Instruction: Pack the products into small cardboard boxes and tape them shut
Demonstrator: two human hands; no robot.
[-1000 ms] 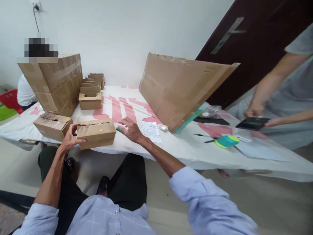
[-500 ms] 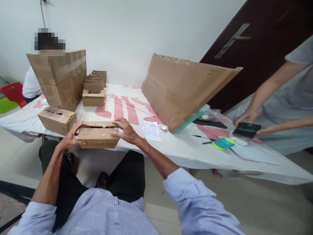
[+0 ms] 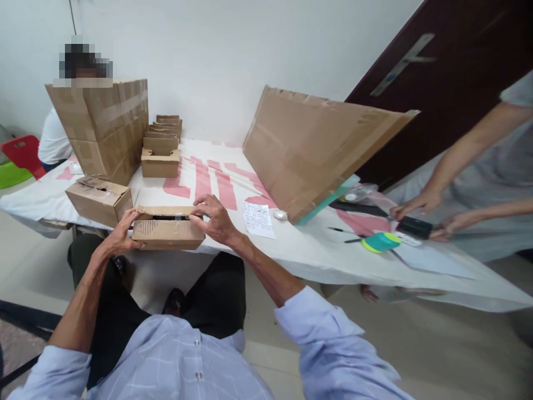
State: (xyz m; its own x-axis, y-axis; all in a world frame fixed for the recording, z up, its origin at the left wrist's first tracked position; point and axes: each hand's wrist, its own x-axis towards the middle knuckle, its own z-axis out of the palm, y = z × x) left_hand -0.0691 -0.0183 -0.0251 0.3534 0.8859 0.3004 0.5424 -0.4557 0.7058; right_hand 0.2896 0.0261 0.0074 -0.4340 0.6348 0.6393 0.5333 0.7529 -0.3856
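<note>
Red chair (image 3: 21,154) at left, dark door (image 3: 470,72) with silver handle (image 3: 402,64), slanted cardboard panel (image 3: 318,147), pale wall (image 3: 216,55)

The head view looks forward and down over both hands (image 3: 215,222).

Small box (image 3: 169,239): matt brown cardboard, shiny clear tape at the opening. Large carton (image 3: 125,119): smooth cardboard, glossy tape bands. Leaning panel (image 3: 320,147): brown cardboard, ragged upper edge, taped. Table cover (image 3: 287,253): thin, creased sheeting, cloth or plastic unclear. Printed sheet (image 3: 258,220): paper, matt. Door handle (image 3: 402,65): silvery metal. Chair (image 3: 25,153): smooth red plastic. Shirt (image 3: 166,355): soft woven cloth. Floor (image 3: 270,355): smooth, slightly glossy.
</note>
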